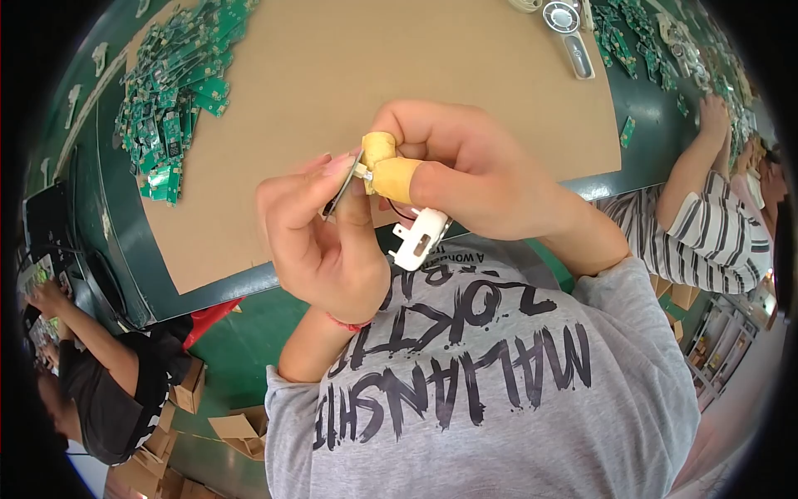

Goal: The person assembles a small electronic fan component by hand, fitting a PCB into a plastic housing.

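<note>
Board (pixel 339 195) and plug (pixel 363 172) held above brown mat (pixel 332 66).
Left hand (pixel 322 229) pinches board, near edge-on, face unclear; yellow-taped right hand (pixel 486 170) grips plug, contact partly hidden. White part (pixel 420 239) hangs below. Board pile (pixel 170 104) lies left on mat and green table (pixel 133 241); rim cuts off co-workers (pixel 706 229) both sides.

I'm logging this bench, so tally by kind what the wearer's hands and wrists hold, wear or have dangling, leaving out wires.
Circuit board: 1
Small white connector: 1
White plastic part: 1
Yellow finger wraps: 2
Red wristband: 1
Total: 6
</note>
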Demonstrator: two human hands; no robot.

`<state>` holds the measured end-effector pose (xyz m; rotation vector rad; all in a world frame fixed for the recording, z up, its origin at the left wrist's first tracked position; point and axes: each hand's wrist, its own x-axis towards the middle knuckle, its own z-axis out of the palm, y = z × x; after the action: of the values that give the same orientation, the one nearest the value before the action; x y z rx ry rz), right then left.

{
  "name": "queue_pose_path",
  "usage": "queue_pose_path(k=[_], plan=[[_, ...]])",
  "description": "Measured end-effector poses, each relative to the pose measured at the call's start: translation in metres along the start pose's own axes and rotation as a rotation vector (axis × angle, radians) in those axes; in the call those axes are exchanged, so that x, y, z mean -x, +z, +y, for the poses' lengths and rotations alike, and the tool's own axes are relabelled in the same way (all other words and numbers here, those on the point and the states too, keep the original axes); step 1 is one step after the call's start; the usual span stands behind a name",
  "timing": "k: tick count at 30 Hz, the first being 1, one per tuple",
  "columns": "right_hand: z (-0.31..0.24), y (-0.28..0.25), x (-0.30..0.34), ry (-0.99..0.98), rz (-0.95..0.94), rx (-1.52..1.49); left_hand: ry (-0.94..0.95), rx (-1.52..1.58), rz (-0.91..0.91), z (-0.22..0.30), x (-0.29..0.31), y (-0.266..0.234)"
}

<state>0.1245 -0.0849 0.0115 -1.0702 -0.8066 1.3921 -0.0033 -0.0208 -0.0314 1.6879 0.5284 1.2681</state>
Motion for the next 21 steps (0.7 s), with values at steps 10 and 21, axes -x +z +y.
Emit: queue_pose_path(k=[10, 21], plan=[[-0.003, 0.0074, 0.0036, 0.002, 0.209, 0.247, -0.035, -0.007, -0.026, -0.0035, -0.001, -0.0057], [-0.0036, 0.008, 0.0027, 0.064, 0.146, -0.027, -0.247, 0.242, -0.004, 0.003, -0.0029, 0.0004]])
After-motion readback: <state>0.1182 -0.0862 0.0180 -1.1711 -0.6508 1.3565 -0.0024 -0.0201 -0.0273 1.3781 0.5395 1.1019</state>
